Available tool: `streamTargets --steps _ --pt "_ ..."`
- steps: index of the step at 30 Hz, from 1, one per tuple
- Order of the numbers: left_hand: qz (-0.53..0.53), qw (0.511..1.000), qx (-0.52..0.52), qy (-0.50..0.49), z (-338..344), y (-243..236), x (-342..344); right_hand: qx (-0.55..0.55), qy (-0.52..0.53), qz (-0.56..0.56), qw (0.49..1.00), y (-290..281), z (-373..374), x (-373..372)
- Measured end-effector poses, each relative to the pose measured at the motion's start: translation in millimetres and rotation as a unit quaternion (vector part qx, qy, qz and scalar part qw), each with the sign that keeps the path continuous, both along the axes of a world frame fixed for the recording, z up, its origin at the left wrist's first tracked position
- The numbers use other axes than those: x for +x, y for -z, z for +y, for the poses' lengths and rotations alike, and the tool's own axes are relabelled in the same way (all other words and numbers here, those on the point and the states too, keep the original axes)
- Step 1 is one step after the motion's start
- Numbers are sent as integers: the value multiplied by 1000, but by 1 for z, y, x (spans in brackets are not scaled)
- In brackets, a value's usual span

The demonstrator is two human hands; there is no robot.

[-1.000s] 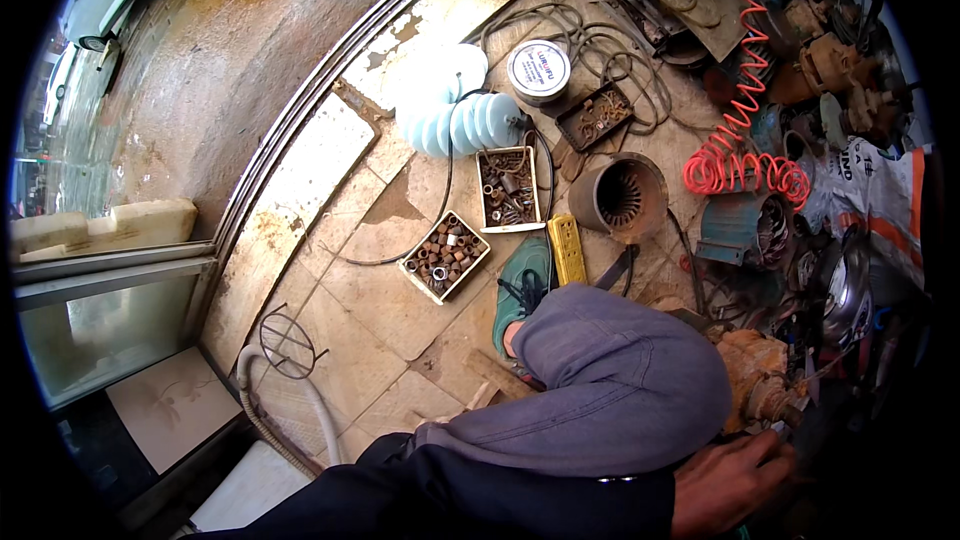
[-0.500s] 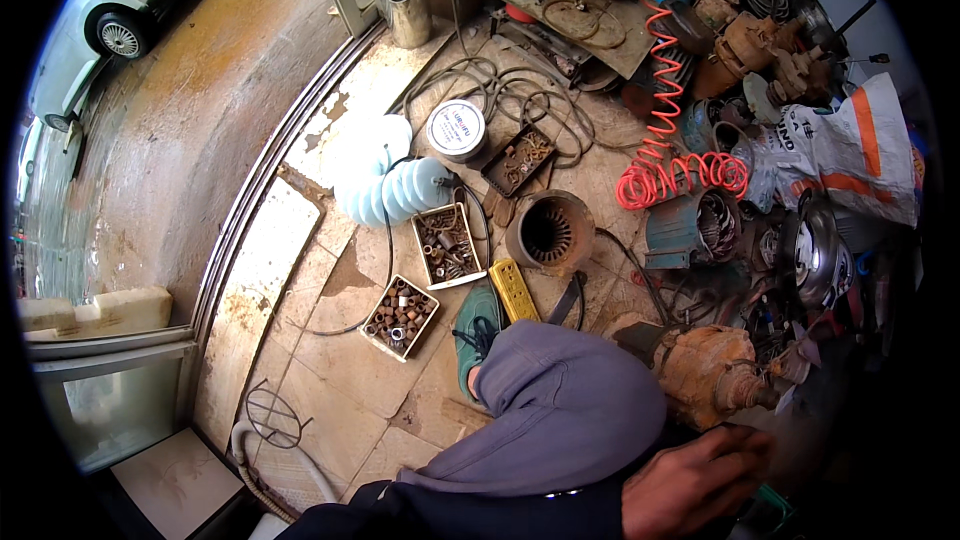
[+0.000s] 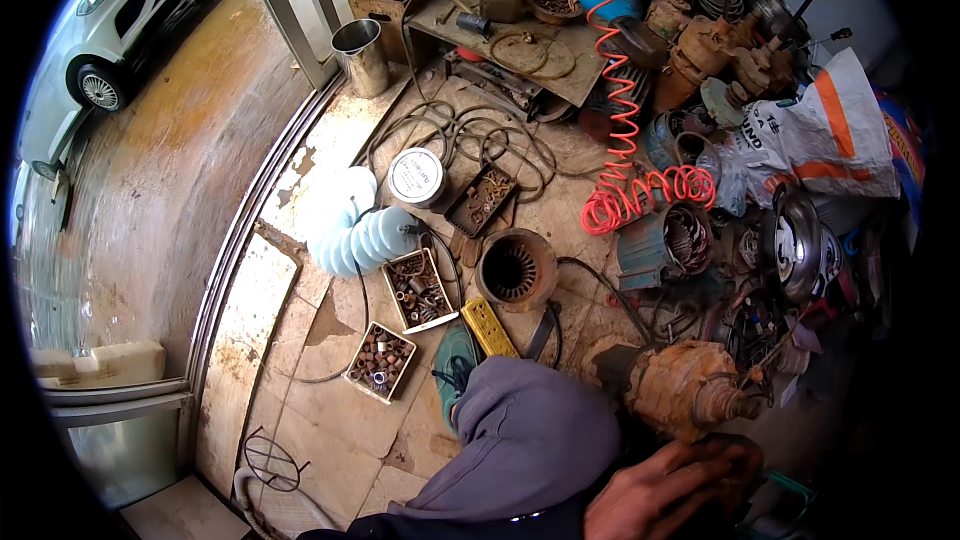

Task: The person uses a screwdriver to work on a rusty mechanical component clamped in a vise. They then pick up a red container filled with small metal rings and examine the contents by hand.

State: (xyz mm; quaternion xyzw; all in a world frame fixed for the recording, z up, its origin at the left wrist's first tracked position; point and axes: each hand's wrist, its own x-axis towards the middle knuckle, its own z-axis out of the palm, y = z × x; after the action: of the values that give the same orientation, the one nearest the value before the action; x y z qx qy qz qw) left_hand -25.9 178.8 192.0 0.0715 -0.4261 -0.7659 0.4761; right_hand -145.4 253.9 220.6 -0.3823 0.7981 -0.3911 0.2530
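At the lower right, beside my bent knee (image 3: 535, 410) in grey trousers, my left hand (image 3: 660, 492) reaches out of a dark sleeve. Its fingers are curled and pressed together. A dark brown shape (image 3: 738, 465) sits against the fingertips; shadow and blur hide whether it is part of my right hand or a held thing. Just beyond lies a rusty motor-like casting (image 3: 690, 387), nearest to the hand. Past my green shoe (image 3: 456, 370) stand a yellow power strip (image 3: 488, 328) and an open round stator housing (image 3: 517, 268) with slots inside.
Trays of small metal parts (image 3: 382, 362) lie left of the shoe, near pale blue discs (image 3: 365, 240) and a white-lidded tub (image 3: 417, 176). Black cable (image 3: 465, 130) loops behind. A red coiled hose (image 3: 650, 195) hangs by a low bench (image 3: 540, 55). Motor parts crowd the right.
The whole view has shifted, so the floor things sit lower and further left. My left hand stays beside the knee, its fingers still curled.
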Motion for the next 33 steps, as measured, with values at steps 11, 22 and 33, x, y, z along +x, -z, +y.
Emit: streamTargets --steps 11,22,33 --pt "-89 996 -2 22 5 8 -4 24 -16 7 1000 -4 -11 -5" --pt "-318 924 -205 -51 -8 -11 6 35 -107 85 990 -46 -35 -2" --pt "-430 870 -225 -83 -180 -56 101 -74 -232 -160 956 -23 -146 -59"
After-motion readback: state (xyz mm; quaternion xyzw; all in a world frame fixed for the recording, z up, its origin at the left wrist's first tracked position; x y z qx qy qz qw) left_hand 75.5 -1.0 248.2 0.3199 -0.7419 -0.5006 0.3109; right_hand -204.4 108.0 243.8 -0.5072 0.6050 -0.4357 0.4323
